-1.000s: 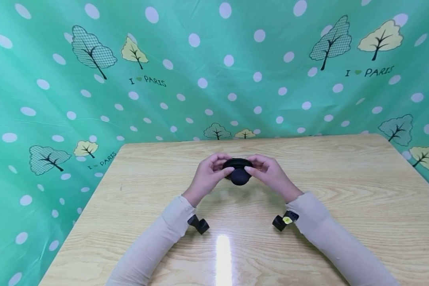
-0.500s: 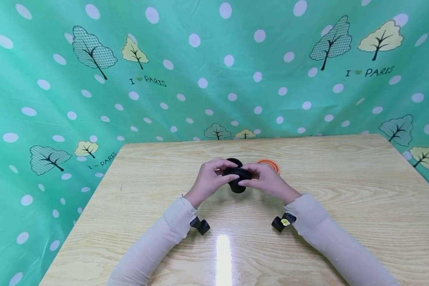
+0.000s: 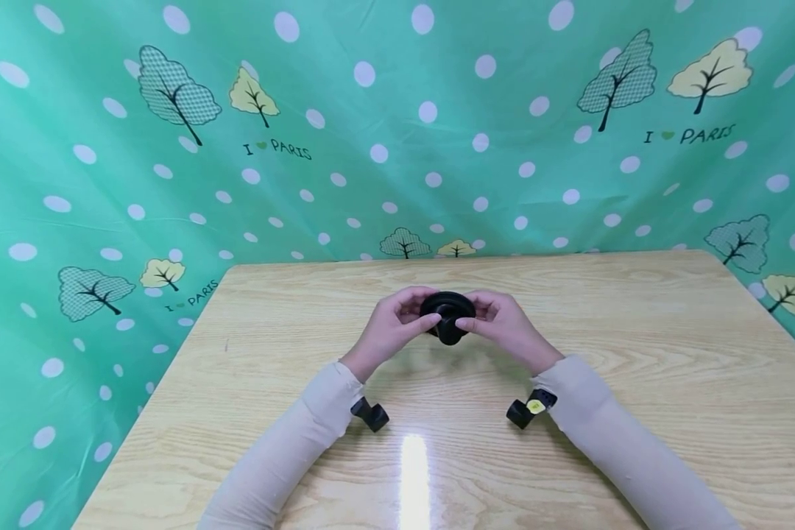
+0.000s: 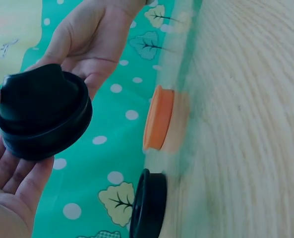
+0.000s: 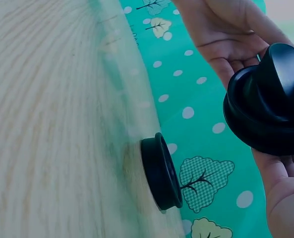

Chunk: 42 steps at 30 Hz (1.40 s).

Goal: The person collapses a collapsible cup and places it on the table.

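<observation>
A round black lid (image 3: pixel 447 300) with a raised rounded part is held up above the table between both hands. My left hand (image 3: pixel 392 318) grips its left side, thumb on the near side. The right hand (image 3: pixel 501 325) grips the opposite edge, its thumb close to the raised part. In the left wrist view the lid (image 4: pixel 42 109) shows a stepped rim and a high curved top. Beyond it on the table lie an orange flanged ring-like piece (image 4: pixel 159 119) and a black round flanged piece (image 4: pixel 154 206); the hands and lid hide both in the head view.
The wood-grain table (image 3: pixel 636 331) reaches back to a green dotted curtain (image 3: pixel 344 177). Small black wrist cameras (image 3: pixel 373 416) hang by the beige sleeves (image 3: pixel 305 434). A bright light reflection (image 3: pixel 414 478) lies on the near tabletop.
Half a second ago the lid was lower and turned edge-on, with the orange and black pieces visible behind. Both hands have since lifted and tilted it, covering those pieces in the head view.
</observation>
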Each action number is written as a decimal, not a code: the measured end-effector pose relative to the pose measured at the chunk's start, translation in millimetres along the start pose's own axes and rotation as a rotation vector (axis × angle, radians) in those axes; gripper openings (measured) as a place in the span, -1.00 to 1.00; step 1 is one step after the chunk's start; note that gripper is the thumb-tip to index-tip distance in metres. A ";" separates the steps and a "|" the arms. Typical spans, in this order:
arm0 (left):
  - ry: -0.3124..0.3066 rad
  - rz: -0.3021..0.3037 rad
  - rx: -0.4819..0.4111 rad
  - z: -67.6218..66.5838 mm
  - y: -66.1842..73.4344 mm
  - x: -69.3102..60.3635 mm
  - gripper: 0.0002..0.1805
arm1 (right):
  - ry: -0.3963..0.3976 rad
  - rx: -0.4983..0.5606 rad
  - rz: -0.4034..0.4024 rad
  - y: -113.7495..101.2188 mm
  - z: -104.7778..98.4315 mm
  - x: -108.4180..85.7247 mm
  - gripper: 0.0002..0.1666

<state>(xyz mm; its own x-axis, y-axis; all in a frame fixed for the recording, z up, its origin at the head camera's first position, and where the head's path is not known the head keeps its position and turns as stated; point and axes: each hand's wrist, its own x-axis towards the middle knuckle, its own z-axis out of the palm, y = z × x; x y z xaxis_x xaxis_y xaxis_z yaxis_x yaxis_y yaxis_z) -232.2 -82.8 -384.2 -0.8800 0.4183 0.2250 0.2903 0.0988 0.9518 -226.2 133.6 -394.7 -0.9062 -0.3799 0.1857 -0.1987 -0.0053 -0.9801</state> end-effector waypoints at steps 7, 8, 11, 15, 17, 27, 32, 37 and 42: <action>0.047 0.009 0.052 3.1 0.0 -1.0 -0.65 | -0.016 -0.013 -0.002 2.3 3.1 0.8 -0.62; 0.053 0.013 0.065 3.2 0.2 -1.2 -0.66 | -0.015 -0.018 -0.005 2.7 3.4 0.8 -0.62; 0.064 0.029 0.103 3.6 0.4 -1.3 -0.71 | -0.011 -0.024 -0.017 2.8 4.4 0.5 -0.62; 0.081 0.057 0.166 4.6 0.4 -1.4 -0.77 | -0.007 -0.028 -0.033 2.4 6.0 0.5 -0.62; 0.091 0.075 0.204 5.6 6.2 -3.0 -0.80 | -0.004 -0.031 -0.035 1.9 6.8 0.6 -0.62; 0.040 0.046 0.254 0.7 -4.3 0.6 -0.68 | -0.033 -0.195 -0.004 1.3 7.3 2.2 -0.63; -0.004 -0.026 0.297 0.5 -5.4 0.8 -0.61 | -0.055 -0.249 0.002 1.2 10.7 0.9 -0.61; 0.000 -0.028 0.217 0.6 -4.4 0.3 -0.61 | -0.033 -0.243 0.005 -1.5 11.0 0.2 -0.64; 0.019 -0.033 0.044 -2.0 -1.7 -0.8 -0.60 | 0.052 -0.211 -0.013 -0.7 6.6 0.0 -0.66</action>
<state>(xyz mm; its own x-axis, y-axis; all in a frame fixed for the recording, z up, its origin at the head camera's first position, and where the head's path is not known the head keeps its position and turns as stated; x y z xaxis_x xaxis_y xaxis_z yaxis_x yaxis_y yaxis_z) -232.7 -85.1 -385.5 -0.8961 0.3972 0.1980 0.2770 0.1520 0.9488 -223.6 127.5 -394.5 -0.9198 -0.3331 0.2074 -0.2796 0.1856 -0.9420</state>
